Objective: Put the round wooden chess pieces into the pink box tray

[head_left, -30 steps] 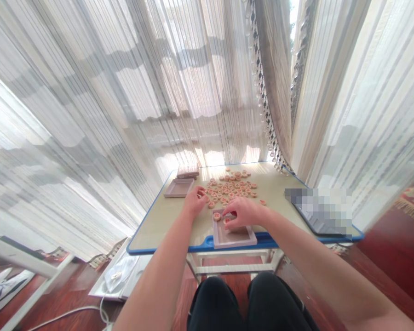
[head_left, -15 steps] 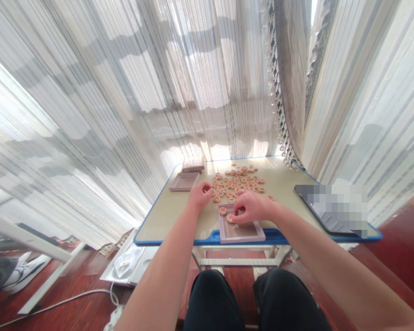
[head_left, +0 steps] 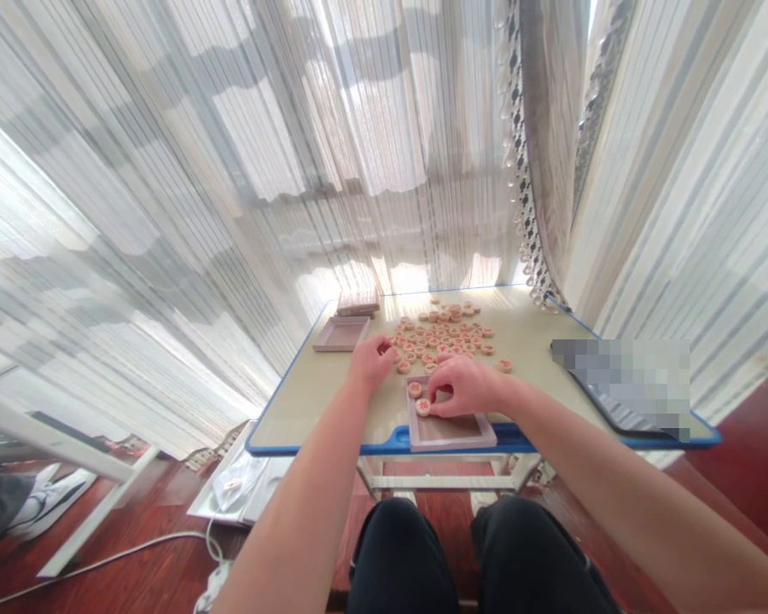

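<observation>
My right hand (head_left: pixel 464 388) pinches a round wooden xiangqi piece (head_left: pixel 423 407) with a red character, low inside a shallow tray (head_left: pixel 452 443) at the table's near edge. Another red-marked piece (head_left: pixel 415 390) lies in the tray's far left corner, close to the pinched one. My left hand (head_left: pixel 372 360) rests at the left edge of a spread of loose xiangqi pieces (head_left: pixel 433 343). Its fingers are curled together at a piece there, which they partly hide. The right hand covers some of the near pieces and part of the tray.
A second shallow tray (head_left: pixel 341 334) sits at the table's far left, before a stacked brown item (head_left: pixel 358 303). On the right lies a dark flat object (head_left: pixel 605 409), partly pixelated. One piece (head_left: pixel 503 366) stands apart at right. Curtains (head_left: pixel 384 153) hang behind the table (head_left: pixel 300 401).
My right hand has shifted the pinched piece slightly left, up against the piece in the tray's corner. My left hand stays at the pile's edge. The view has moved a little.
</observation>
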### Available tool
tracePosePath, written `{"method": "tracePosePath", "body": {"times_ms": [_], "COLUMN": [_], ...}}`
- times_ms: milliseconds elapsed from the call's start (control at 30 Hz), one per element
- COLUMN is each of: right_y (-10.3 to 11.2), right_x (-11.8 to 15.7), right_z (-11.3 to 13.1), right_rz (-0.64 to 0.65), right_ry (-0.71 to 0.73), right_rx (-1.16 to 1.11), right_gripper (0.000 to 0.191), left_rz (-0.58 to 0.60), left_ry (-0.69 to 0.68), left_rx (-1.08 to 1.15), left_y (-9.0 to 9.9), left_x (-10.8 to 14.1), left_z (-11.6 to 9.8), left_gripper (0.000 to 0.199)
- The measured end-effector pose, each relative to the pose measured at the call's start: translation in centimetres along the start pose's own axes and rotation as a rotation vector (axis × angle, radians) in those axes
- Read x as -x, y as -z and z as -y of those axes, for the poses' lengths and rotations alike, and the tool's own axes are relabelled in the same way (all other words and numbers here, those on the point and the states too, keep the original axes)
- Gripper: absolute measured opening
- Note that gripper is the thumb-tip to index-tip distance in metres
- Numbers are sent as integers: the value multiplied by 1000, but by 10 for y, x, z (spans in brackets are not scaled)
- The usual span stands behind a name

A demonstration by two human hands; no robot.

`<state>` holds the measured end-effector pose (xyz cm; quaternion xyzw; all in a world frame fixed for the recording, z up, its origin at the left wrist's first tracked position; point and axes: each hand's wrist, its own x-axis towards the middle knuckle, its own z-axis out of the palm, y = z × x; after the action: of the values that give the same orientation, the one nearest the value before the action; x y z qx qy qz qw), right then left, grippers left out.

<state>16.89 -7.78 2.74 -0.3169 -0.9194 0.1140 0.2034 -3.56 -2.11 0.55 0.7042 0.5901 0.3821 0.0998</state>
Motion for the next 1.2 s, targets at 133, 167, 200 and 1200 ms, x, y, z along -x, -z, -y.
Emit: {"method": "tracePosePath", "body": {"times_ms": [133, 167, 200, 1200], "right_y": [-2, -2, -3, -7], "right_x": [0, 0, 0, -5], "right_z": [-1, -1, -1, 0], "right_rz": [-37, -41, -40, -8], "right_ry": [13, 15, 16, -48], "right_rx": [-7, -12, -19, -64], "right_gripper": [19, 18, 16, 17], "left_rz": [-6, -8, -9, -1], "left_ry": [-6, -7, -4, 2], "left_rx": [-15, -17, -18, -28], "left_y": [0, 0, 0, 0], "left_x": [-1, -1, -1, 1], "left_z": [1, 1, 0, 0], "left_gripper": [12, 13, 13, 15]}}
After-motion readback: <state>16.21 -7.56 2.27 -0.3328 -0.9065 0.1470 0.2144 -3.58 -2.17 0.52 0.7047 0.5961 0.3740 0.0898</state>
